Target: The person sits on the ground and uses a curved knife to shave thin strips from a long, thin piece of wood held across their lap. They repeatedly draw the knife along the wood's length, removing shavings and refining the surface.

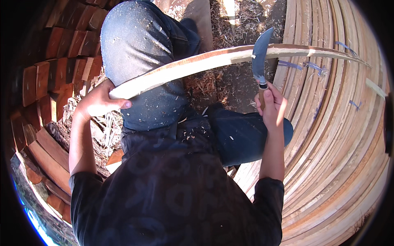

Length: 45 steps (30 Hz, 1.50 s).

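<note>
A long pale wooden strip, reddish-brown along its far edge, lies across my left thigh and reaches far to the right. My left hand is closed round its near left end, thumb on top. In my right hand is a knife with a broad curved blade and a short wooden handle. The blade points away from me and crosses over the strip right of its middle. Whether the edge touches the wood I cannot tell.
Stacked reddish wood blocks rise on the left. Long pale strips, some tied with purplish bands, lie on the right. Shavings litter the ground ahead and my jeans. My right knee lies beside the strips.
</note>
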Each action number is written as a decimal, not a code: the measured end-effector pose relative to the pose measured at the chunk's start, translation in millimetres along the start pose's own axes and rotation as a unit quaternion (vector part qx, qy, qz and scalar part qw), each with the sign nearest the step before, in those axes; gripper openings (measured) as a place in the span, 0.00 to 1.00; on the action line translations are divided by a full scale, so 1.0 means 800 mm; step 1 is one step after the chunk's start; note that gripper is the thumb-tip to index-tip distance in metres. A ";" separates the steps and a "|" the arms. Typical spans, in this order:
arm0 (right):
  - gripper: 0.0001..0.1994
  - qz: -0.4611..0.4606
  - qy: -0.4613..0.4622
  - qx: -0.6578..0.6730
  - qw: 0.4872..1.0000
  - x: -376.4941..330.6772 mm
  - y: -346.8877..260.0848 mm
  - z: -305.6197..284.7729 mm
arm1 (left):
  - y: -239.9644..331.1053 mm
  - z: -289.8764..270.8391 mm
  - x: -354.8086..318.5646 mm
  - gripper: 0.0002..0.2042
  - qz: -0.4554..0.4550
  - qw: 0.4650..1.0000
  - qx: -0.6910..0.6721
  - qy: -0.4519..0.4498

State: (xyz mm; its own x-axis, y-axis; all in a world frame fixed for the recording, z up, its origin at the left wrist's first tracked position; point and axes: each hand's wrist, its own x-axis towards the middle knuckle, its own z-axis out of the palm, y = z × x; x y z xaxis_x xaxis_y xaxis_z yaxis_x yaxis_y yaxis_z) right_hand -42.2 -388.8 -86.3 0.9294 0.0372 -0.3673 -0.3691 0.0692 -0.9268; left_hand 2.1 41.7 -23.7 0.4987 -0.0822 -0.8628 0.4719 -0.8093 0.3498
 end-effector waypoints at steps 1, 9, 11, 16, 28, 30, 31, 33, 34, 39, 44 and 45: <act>0.22 -0.021 0.049 0.042 0.998 0.012 -0.003 -0.015 | 0.004 0.002 -0.003 0.41 0.045 0.998 -0.037 0.019; 0.18 -0.059 0.050 0.054 0.996 0.010 0.003 -0.011 | -0.002 0.003 -0.002 0.41 0.023 0.999 -0.044 0.005; 0.16 -0.048 0.134 0.148 0.979 0.017 0.009 -0.008 | 0.001 0.001 0.001 0.41 0.030 0.998 -0.046 0.000; 0.18 -0.025 0.049 -0.032 0.998 0.001 -0.003 -0.003 | 0.003 -0.005 0.000 0.42 0.003 1.000 0.003 0.000; 0.18 -0.032 -0.054 -0.116 0.991 -0.016 0.009 0.020 | 0.011 -0.004 -0.003 0.40 0.032 0.998 -0.052 -0.024; 0.17 -0.053 -0.015 -0.136 0.989 -0.003 -0.002 -0.001 | 0.010 -0.005 -0.001 0.41 0.009 0.999 -0.024 -0.028; 0.17 -0.023 0.036 -0.031 0.999 0.006 -0.006 0.000 | 0.005 -0.004 0.000 0.41 0.017 1.000 -0.016 -0.008; 0.16 0.002 0.060 0.042 0.997 0.006 -0.006 0.012 | 0.000 -0.003 -0.001 0.42 0.034 0.999 0.006 0.023; 0.16 -0.005 0.035 0.008 0.999 -0.004 -0.006 0.028 | 0.000 0.000 0.000 0.42 0.031 0.999 -0.006 0.007; 0.15 -0.034 0.120 0.009 0.992 0.005 -0.008 0.008 | 0.001 -0.004 0.000 0.43 0.008 1.000 -0.007 -0.015; 0.15 -0.011 0.014 -0.041 0.999 -0.022 0.001 0.036 | 0.012 -0.006 -0.003 0.43 0.028 0.999 -0.032 -0.019; 0.15 -0.013 0.039 -0.039 0.998 -0.012 -0.001 0.016 | 0.008 -0.002 -0.005 0.42 0.040 0.998 -0.039 -0.006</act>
State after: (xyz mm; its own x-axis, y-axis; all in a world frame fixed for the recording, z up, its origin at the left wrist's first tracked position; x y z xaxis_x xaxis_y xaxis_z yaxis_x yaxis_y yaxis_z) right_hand -51.1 -376.7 -81.4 0.9375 -0.0417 -0.3454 -0.3460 -0.0087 -0.9382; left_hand 4.0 38.0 -17.7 0.5288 -0.1528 -0.8349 0.4863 -0.7516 0.4456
